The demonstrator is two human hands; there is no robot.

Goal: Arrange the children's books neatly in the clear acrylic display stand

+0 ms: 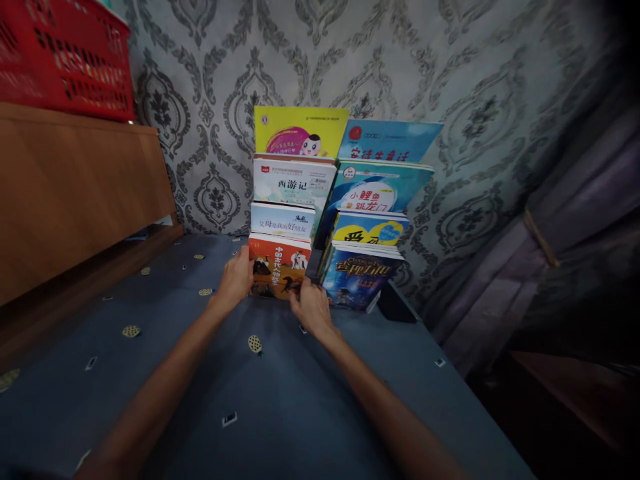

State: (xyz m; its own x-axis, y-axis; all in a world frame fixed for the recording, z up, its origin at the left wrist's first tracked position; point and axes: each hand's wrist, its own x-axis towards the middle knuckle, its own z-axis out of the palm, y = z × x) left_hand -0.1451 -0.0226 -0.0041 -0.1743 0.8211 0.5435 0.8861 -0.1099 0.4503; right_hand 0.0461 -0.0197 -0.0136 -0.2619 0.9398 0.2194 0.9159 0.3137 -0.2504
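Note:
Two columns of upright books stand in stepped rows against the wall. At the front of the left column is an orange book (279, 270) with a horse and figures on its cover. My left hand (237, 275) grips its left edge, and my right hand (311, 303) grips its lower right corner. Behind it rise a pale blue book (283, 221), a white book (293, 181) and a yellow book (301, 131). In the right column a dark blue book (361, 277) is in front, with a yellow-and-blue book (370, 229), a teal book (380, 188) and a blue book (393, 139) behind.
The books stand on a blue patterned cloth (200, 387). A wooden cabinet (80, 200) on the left carries a red plastic basket (65, 60). A tied curtain (540, 247) hangs at the right. A dark flat piece (397, 307) lies beside the right column.

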